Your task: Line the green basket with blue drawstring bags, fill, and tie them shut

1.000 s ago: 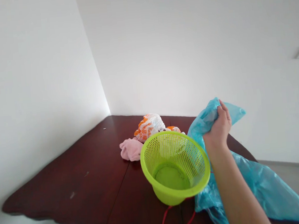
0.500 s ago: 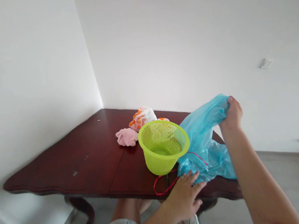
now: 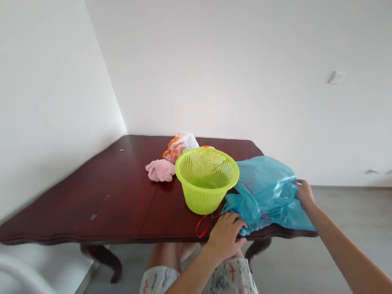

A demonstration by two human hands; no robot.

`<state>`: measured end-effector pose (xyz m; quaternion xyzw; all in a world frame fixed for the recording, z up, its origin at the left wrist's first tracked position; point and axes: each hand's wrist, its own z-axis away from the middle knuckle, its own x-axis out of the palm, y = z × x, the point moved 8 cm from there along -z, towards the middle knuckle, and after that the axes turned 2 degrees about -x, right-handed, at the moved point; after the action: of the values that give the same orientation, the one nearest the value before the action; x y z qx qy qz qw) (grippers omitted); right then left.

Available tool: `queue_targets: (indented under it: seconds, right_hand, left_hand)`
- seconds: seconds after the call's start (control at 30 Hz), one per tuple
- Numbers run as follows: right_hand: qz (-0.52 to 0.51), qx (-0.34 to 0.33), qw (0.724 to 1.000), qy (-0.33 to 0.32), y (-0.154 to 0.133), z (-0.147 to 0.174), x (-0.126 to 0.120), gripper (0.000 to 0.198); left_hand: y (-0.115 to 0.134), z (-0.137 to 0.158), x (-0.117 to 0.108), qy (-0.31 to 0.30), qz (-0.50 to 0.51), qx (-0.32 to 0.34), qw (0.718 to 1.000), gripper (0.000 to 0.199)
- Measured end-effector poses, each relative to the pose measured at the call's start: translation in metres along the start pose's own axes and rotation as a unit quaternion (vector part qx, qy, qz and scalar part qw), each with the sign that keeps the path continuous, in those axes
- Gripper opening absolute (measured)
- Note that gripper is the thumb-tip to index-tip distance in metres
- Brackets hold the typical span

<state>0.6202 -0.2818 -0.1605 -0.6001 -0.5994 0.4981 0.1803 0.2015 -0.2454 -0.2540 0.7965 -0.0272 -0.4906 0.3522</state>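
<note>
A light blue plastic bag [image 3: 270,179] with a red drawstring [image 3: 203,224] is spread over the right end of the table. My right hand [image 3: 305,194] grips the bag's right edge, its fingertips partly hidden by the film. At the near table edge, my left hand [image 3: 226,236] has its fingers bent over the gathered end of the bag. Just beyond it stands a lime green plastic basket [image 3: 204,203], upright, with mesh walls and nothing seen inside. The basket touches or overlaps the bag's left side; I cannot tell which.
Left of the basket lies a crumpled pink cloth [image 3: 161,170]. Behind it sits a bunched white and orange plastic bag [image 3: 182,146]. The dark wooden table [image 3: 83,189] has a wavy edge and stands against the white wall. My legs are under its near side.
My right hand has come down, lowering the raised blue bag so it lies flatter on the table. My left hand's spread fingers have bent onto the bag. The view has shifted slightly.
</note>
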Motion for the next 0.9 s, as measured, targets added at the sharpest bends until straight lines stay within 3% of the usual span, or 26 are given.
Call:
queue_targets:
  seconds: [0.1, 0.2, 0.23, 0.3, 0.37, 0.5, 0.6, 0.73, 0.83, 0.9]
  right_hand:
    - [0.033, -0.024, 0.999, 0.023, -0.001, 0.012, -0.012, 0.054]
    - [0.062, -0.142, 0.987, 0.041, -0.028, 0.053, -0.021, 0.058]
    - [0.085, -0.213, 0.973, 0.013, -0.04, 0.074, -0.014, 0.056]
    - [0.142, -0.312, 0.929, -0.142, -0.05, 0.123, 0.022, 0.051]
    - [0.177, -0.294, 0.907, -0.243, -0.036, 0.16, 0.054, 0.055]
    - [0.228, -0.229, 0.887, -0.329, -0.002, 0.188, 0.107, 0.07]
    - [0.264, -0.205, 0.867, -0.37, 0.011, 0.182, 0.138, 0.075]
    - [0.266, -0.186, 0.866, -0.38, 0.011, 0.159, 0.167, 0.077]
    - [0.262, -0.178, 0.872, -0.373, 0.011, 0.139, 0.186, 0.078]
    - [0.254, -0.174, 0.877, -0.369, 0.012, 0.128, 0.197, 0.078]
  left_hand:
    - [0.001, 0.001, -0.001, 0.003, -0.008, -0.002, 1.0, 0.055]
    - [0.002, 0.003, -0.001, 0.005, -0.017, 0.009, 1.0, 0.051]
    - [0.003, 0.003, 0.0, 0.005, -0.022, 0.014, 1.0, 0.048]
    - [0.005, 0.003, 0.002, 0.006, -0.031, 0.024, 0.999, 0.043]
    - [0.006, 0.003, 0.003, 0.003, -0.039, 0.035, 0.999, 0.041]
    - [0.009, 0.001, 0.0, -0.018, -0.038, 0.047, 0.998, 0.037]
    - [0.009, 0.003, -0.001, -0.035, -0.026, 0.04, 0.998, 0.027]
    - [0.01, 0.014, 0.012, -0.054, 0.011, 0.021, 0.998, 0.019]
    - [0.015, 0.032, 0.029, -0.093, 0.111, -0.025, 0.989, 0.019]
    - [0.028, 0.052, 0.038, -0.145, 0.219, -0.06, 0.963, 0.019]
